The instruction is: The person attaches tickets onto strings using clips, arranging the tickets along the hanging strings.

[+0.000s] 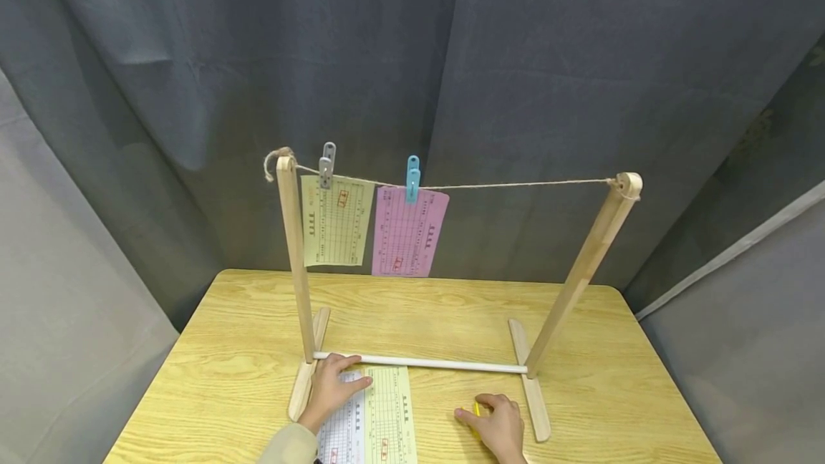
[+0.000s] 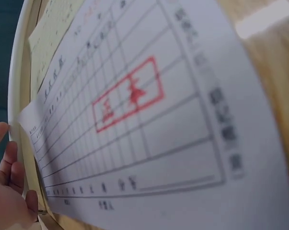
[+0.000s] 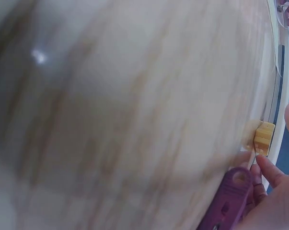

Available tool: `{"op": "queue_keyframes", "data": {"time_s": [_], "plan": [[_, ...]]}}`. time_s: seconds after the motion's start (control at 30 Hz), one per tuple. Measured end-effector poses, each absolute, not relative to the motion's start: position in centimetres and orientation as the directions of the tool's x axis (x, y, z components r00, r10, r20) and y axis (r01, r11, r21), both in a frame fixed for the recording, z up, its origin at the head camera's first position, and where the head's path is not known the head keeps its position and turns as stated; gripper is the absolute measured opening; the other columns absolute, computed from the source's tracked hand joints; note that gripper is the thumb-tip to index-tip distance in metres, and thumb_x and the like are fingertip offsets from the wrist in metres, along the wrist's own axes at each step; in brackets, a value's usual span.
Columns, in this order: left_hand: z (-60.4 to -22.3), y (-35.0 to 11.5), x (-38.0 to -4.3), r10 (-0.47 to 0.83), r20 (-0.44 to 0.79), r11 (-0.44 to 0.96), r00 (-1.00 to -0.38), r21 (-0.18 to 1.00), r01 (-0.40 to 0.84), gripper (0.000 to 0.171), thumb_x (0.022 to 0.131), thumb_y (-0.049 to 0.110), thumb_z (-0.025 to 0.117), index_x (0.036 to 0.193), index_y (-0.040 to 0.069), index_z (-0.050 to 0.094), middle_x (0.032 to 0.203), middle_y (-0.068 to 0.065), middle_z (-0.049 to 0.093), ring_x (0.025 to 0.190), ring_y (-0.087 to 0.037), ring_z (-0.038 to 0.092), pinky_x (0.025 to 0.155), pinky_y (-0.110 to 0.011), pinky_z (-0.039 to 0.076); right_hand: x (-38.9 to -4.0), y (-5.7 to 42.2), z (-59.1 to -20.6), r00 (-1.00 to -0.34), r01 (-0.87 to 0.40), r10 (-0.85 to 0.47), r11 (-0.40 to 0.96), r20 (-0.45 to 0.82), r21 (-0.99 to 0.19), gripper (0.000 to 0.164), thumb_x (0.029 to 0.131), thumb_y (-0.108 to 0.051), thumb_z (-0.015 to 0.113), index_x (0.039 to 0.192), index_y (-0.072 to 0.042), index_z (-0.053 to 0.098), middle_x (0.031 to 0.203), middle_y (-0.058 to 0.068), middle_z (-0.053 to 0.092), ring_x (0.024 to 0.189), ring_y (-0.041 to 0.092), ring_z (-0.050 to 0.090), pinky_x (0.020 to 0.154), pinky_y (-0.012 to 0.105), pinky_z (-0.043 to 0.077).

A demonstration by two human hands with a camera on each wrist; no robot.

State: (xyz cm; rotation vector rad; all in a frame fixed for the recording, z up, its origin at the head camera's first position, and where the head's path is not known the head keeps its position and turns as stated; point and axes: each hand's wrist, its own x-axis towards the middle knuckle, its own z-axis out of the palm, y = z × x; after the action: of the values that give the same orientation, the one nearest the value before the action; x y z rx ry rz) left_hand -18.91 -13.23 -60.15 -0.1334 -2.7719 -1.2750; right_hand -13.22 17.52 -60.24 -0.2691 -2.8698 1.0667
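My left hand point(image 1: 331, 389) reaches over a white printed slip point(image 1: 344, 428), its fingers extended toward the white rod and its thumb out to the side. A red stamp shows on that slip point(image 2: 192, 120) in the left wrist view. Beside it on the table lies a pale yellow slip point(image 1: 389, 414). My right hand point(image 1: 499, 424) pinches a yellow clothespin point(image 1: 477, 408) low over the table between thumb and index finger. In the right wrist view a purple clothespin point(image 3: 228, 199) lies near the same hand; it is hidden in the head view.
A wooden stand with left post point(image 1: 296, 263) and right post point(image 1: 583, 271) carries a string point(image 1: 509, 185). A grey clothespin point(image 1: 326, 167) holds a yellow slip point(image 1: 336, 224); a blue one point(image 1: 412, 181) holds a pink slip point(image 1: 407, 235). The white rod point(image 1: 445, 363) joins the feet.
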Motion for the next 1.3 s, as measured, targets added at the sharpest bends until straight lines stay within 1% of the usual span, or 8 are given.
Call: {"op": "queue_keyframes", "data": {"time_s": [0.1,0.27,0.5,0.6,0.8,0.93,1.1,1.3], "plan": [[-60.2,-12.9,-19.0,0.045,0.13,0.668,-0.991,0.733,0.127,0.046,0.068,0.033,0.078,0.106,0.009,0.067,0.094,-0.005,0.057,0.091,-0.024,0.045,0.08,-0.048,0.029,-13.2,17.5,-60.2,-0.981,0.146,0.192,0.742,-0.002,-0.654,0.056,0.059,-0.047,0.079,0.093,-0.004,0.069,0.09,0.007,0.063,0.083,0.028,0.052,0.07,0.045,0.043],[-60.5,-12.5,-19.0,0.056,0.129,0.715,-0.99,0.687,0.13,0.045,0.065,0.035,0.078,0.102,0.011,0.069,0.091,-0.002,0.057,0.088,-0.021,0.045,0.078,-0.046,0.029,-13.3,17.5,-60.2,-0.983,0.145,0.185,0.744,-0.007,-0.653,0.055,0.058,-0.045,0.08,0.093,-0.004,0.069,0.089,0.007,0.063,0.082,0.027,0.051,0.069,0.044,0.042],[-61.0,-12.1,-18.7,0.089,0.057,0.786,-0.994,0.609,0.105,0.059,0.057,0.034,0.082,0.11,0.013,0.066,0.094,-0.003,0.051,0.088,-0.023,0.04,0.078,-0.047,0.026,-13.3,17.3,-60.3,-0.983,0.141,0.183,0.738,-0.006,-0.66,0.053,0.057,-0.044,0.081,0.091,-0.006,0.069,0.088,0.005,0.062,0.08,0.024,0.05,0.067,0.043,0.041],[-61.1,-12.0,-18.5,0.095,0.054,0.804,-0.994,0.584,0.109,0.065,0.054,0.033,0.084,0.112,0.012,0.064,0.095,-0.004,0.05,0.091,-0.025,0.04,0.078,-0.047,0.027,-13.3,17.2,-60.4,-0.983,0.144,0.186,0.736,-0.007,-0.661,0.053,0.056,-0.044,0.081,0.091,-0.007,0.069,0.088,0.005,0.062,0.08,0.023,0.049,0.067,0.042,0.04],[-60.9,-11.9,-18.2,0.115,0.042,0.809,-0.993,0.576,0.118,0.073,0.05,0.034,0.085,0.115,0.012,0.062,0.097,-0.004,0.049,0.095,-0.026,0.039,0.08,-0.047,0.027,-13.4,17.3,-60.2,-0.984,0.133,0.179,0.748,0.006,-0.651,0.052,0.054,-0.043,0.082,0.09,-0.008,0.069,0.087,0.004,0.062,0.078,0.022,0.049,0.065,0.041,0.04],[-60.7,-11.9,-18.0,0.143,0.027,0.81,-0.989,0.571,0.132,0.077,0.048,0.034,0.085,0.117,0.01,0.061,0.1,-0.004,0.049,0.095,-0.026,0.039,0.081,-0.049,0.026,-13.4,17.4,-60.1,-0.984,0.137,0.177,0.758,-0.001,-0.638,0.055,0.053,-0.04,0.084,0.092,-0.005,0.066,0.084,0.004,0.06,0.077,0.023,0.049,0.063,0.04,0.04],[-60.4,-11.9,-17.9,0.173,0.044,0.803,-0.984,0.572,0.167,0.071,0.054,0.038,0.082,0.115,0.009,0.061,0.098,-0.003,0.047,0.092,-0.025,0.037,0.08,-0.05,0.025,-13.4,17.6,-60.0,-0.983,0.159,0.182,0.766,-0.027,-0.623,0.054,0.054,-0.039,0.085,0.088,-0.003,0.061,0.08,0.004,0.055,0.076,0.023,0.048,0.061,0.04,0.04],[-60.7,-11.7,-18.2,0.14,0.048,0.786,-0.989,0.602,0.141,0.049,0.059,0.025,0.081,0.103,0.012,0.064,0.096,0.0,0.047,0.09,-0.022,0.037,0.082,-0.049,0.024,-13.4,17.6,-60.0,-0.983,0.166,0.181,0.756,-0.041,-0.633,0.044,0.056,-0.033,0.084,0.083,-0.005,0.063,0.08,0.003,0.055,0.078,0.024,0.048,0.064,0.041,0.04]]}}
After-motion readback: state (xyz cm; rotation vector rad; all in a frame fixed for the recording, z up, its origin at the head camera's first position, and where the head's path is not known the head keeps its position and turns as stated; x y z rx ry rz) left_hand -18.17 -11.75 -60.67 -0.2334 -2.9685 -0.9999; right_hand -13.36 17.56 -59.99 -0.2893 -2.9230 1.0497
